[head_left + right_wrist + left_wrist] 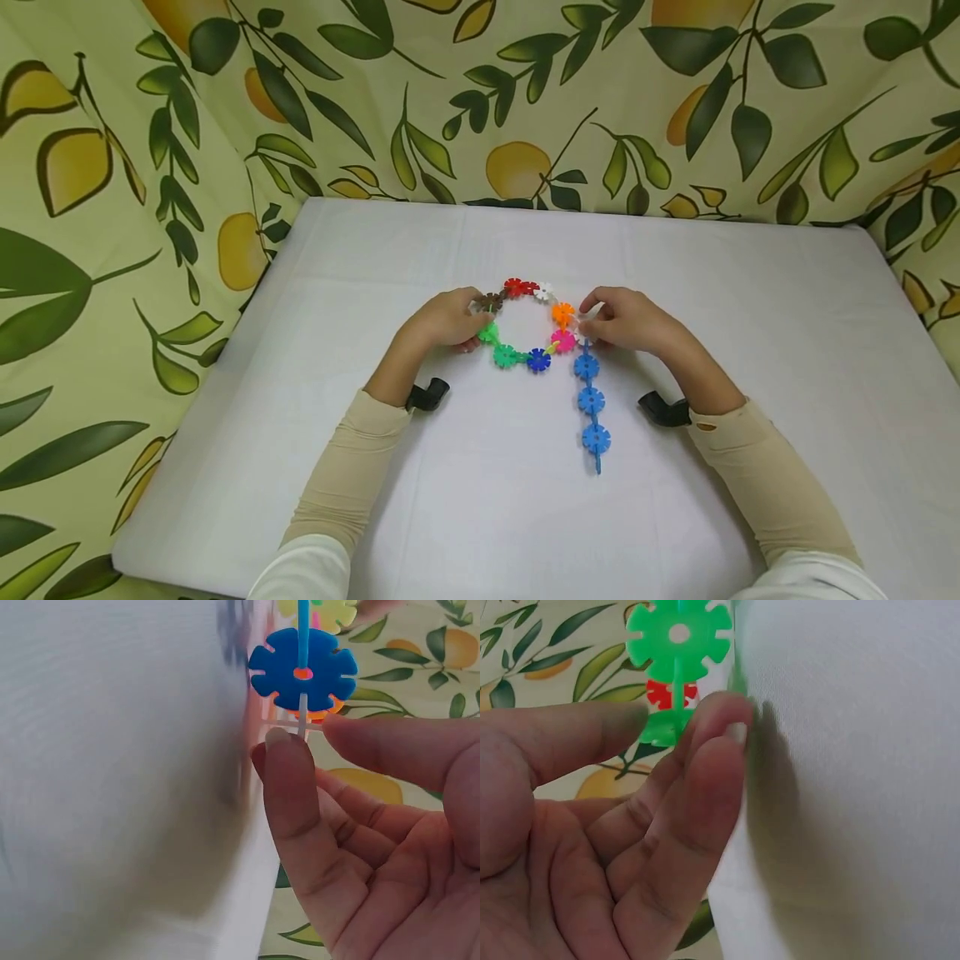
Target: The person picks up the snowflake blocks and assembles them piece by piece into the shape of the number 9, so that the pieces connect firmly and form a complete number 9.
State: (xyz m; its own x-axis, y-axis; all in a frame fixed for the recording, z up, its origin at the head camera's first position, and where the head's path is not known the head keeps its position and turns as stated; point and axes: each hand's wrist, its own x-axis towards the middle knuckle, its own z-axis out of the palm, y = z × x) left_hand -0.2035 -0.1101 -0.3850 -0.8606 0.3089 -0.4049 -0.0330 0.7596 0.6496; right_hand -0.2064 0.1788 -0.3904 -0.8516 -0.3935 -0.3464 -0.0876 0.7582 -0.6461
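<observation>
Notched plastic flower discs are slotted together into a ring on the table, with brown, red (514,287), white, orange (563,314), pink (562,341), dark blue (538,360) and green (505,357) pieces. My left hand (448,318) is at the ring's left side, thumb and fingertips pinching a green flower disc (660,726). At the right side my right hand (628,320) pinches a pale flower disc (301,726) by its edge. From this pale piece a straight chain of light blue discs (591,401) runs toward the person. Fingers partly cover both pinched discs.
A white cloth covers the table (360,250). Behind and to the left hangs a curtain (517,108) printed with fruit and leaves. Black wrist mounts (430,395) stick out inward from both sleeves, close over the table.
</observation>
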